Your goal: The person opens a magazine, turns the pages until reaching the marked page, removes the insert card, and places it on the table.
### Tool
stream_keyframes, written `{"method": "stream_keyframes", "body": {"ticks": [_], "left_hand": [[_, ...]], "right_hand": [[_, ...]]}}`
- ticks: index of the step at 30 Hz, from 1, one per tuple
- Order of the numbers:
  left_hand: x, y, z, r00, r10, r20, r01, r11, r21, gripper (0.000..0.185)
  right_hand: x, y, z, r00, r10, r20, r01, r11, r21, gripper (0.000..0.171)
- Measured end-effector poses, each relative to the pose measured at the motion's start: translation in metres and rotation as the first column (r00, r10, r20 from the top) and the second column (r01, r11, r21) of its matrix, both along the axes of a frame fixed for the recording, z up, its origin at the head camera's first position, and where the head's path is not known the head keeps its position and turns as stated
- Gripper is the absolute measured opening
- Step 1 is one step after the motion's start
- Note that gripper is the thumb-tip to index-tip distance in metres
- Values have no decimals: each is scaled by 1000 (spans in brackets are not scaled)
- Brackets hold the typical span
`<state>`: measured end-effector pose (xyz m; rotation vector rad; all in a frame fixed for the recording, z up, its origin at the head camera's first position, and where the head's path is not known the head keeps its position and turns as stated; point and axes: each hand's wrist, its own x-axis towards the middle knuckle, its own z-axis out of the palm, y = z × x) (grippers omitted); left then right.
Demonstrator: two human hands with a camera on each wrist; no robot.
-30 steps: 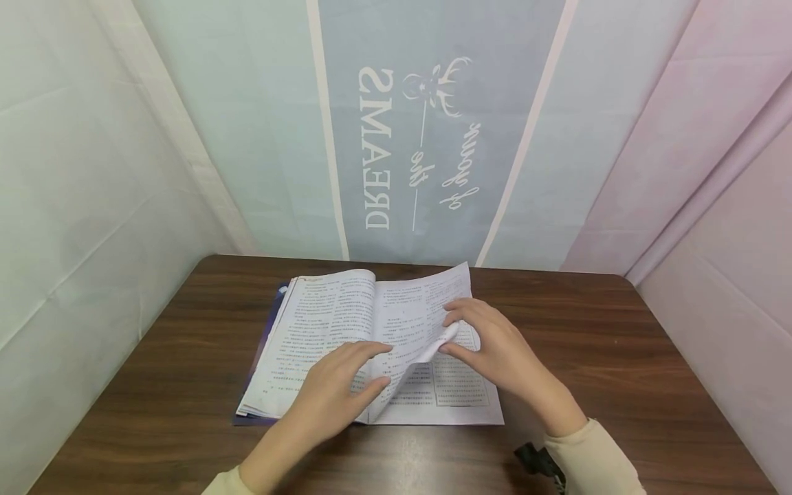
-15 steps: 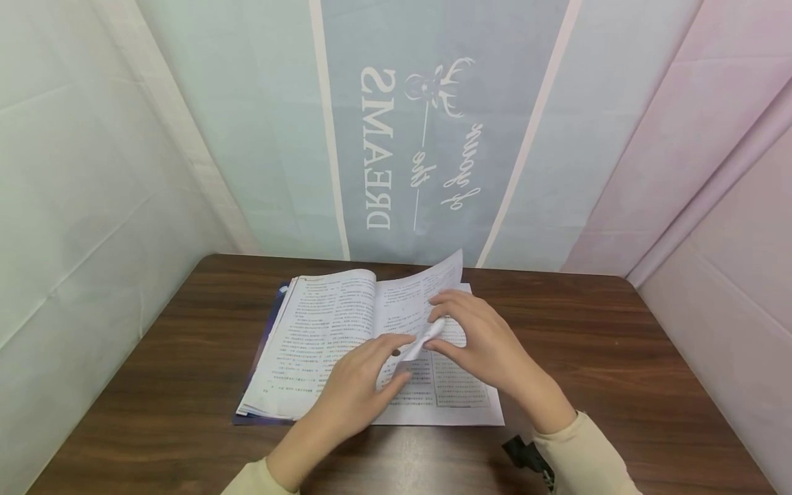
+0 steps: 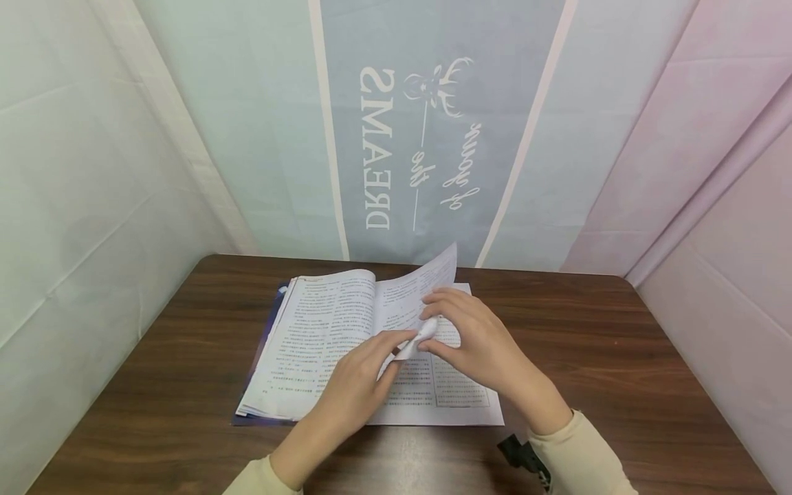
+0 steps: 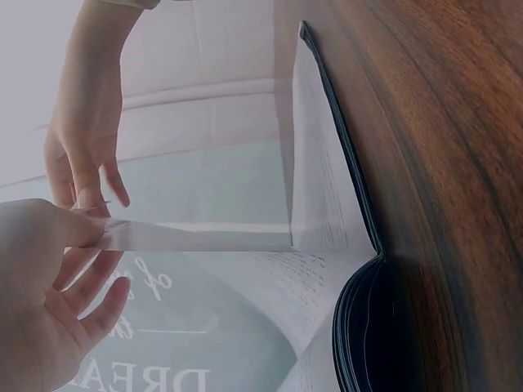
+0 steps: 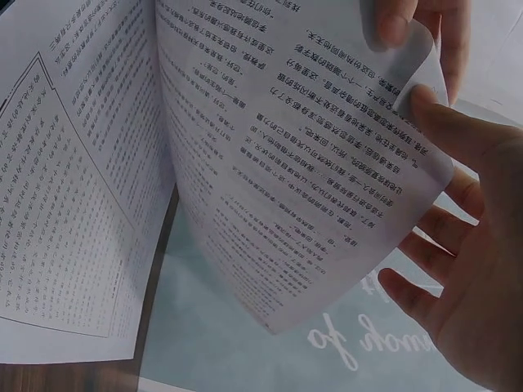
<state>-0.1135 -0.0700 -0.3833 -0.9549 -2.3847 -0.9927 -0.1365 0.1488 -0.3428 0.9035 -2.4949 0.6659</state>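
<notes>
Page (image 3: pixel 416 289) lifted higher since 1 s ago; we pinch its corner, right hand (image 3: pixel 476 344) and left hand (image 3: pixel 359 388), over book (image 3: pixel 322 337); turn slowly.

- Head view: bright, even, diffuse light; soft shadows only under the hands on the book (image 3: pixel 346 330).
- Wide-angle distortion bends the backdrop (image 3: pixel 433 137) and surface (image 3: pixel 619 357) edges toward the frame corners.
- Left wrist view: dim and hazy, low contrast; the near left hand (image 4: pixel 49 327) is out of focus.
- Right wrist view: page (image 5: pixel 310 180) print sharp, slight translucency; near right hand (image 5: pixel 474 278) soft.
</notes>
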Motion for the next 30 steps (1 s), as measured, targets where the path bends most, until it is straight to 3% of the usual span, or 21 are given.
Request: {"method": "stream_keyframes", "body": {"ticks": [7,14,24,30], "left_hand": [[-1,-8,0,999,35,0,-35,999,-11,52],[-3,-25,-2,998,67,12,-67,998,-8,51],[-4,-55,-13,986,165,-4,-165,985,-39,58],[-4,-74,-19,968,249,35,-244,964,-105,66]], "right_hand": [[4,-1,3,999,-26,-25,25,1000,-15,55],[8,2,4,1000,-18,-19,16,998,-59,55],[11,23,-15,991,-83,102,85,996,-17,49],[14,40,-31,989,-74,132,78,997,-27,50]]}}
